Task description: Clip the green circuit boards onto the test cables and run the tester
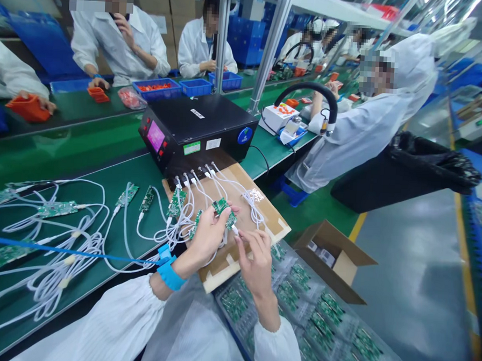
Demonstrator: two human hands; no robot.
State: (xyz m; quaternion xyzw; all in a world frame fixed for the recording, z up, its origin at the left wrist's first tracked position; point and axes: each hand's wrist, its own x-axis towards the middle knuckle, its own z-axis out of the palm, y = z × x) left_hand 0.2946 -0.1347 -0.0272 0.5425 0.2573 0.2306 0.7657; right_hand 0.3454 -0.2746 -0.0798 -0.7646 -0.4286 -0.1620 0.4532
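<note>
My left hand, with a blue wrist strap on its wrist, is closed on a small green circuit board above the cardboard-covered board. My right hand pinches a white cable plug at the near end of that circuit board. Whether the plug is fully seated in it I cannot tell. More circuit boards on white cables lie just left of my hands. Several white cables run from the front of a black tester box with a lit pink screen.
White cables and wired circuit boards spread over the green bench at left. Trays of circuit boards stand at lower right, beside an open cardboard box. A black-bagged bin is further right. Co-workers in white coats sit across and beyond.
</note>
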